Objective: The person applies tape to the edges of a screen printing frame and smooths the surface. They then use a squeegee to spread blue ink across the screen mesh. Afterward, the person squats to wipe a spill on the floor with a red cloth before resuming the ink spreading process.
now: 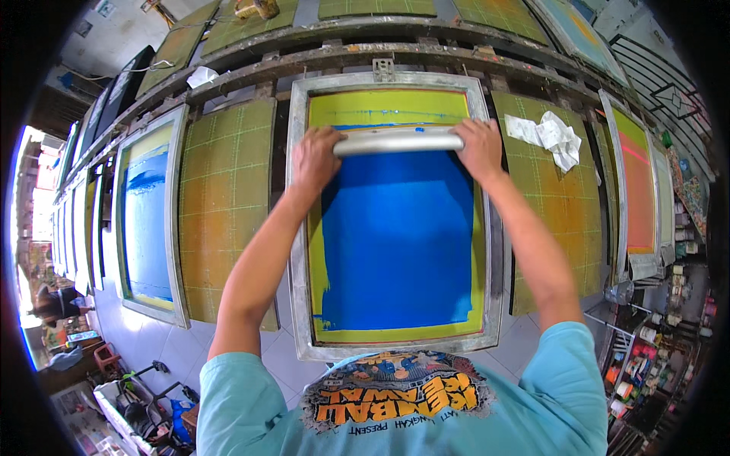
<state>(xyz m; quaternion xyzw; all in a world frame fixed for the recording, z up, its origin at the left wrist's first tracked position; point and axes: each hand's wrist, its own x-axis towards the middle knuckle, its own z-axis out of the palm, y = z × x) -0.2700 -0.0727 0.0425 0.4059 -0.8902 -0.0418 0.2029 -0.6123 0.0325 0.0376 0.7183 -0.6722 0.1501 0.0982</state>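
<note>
In front of me lies a screen printing frame with a grey metal border and yellow-green mesh margins. Blue ink coats most of its mesh. Across the far part of the screen rests a squeegee with a long silvery handle. My left hand grips its left end, and my right hand is wrapped round its right end. A little blue ink shows along the mesh just beyond the squeegee. Its blade edge is hidden beneath the handle.
Greenish printing boards flank the frame; crumpled white paper lies on the right one. Another screen with blue ink leans at left, one with orange-pink mesh at right. A metal hinge joins the frame to the rail. Shelves of containers stand lower right.
</note>
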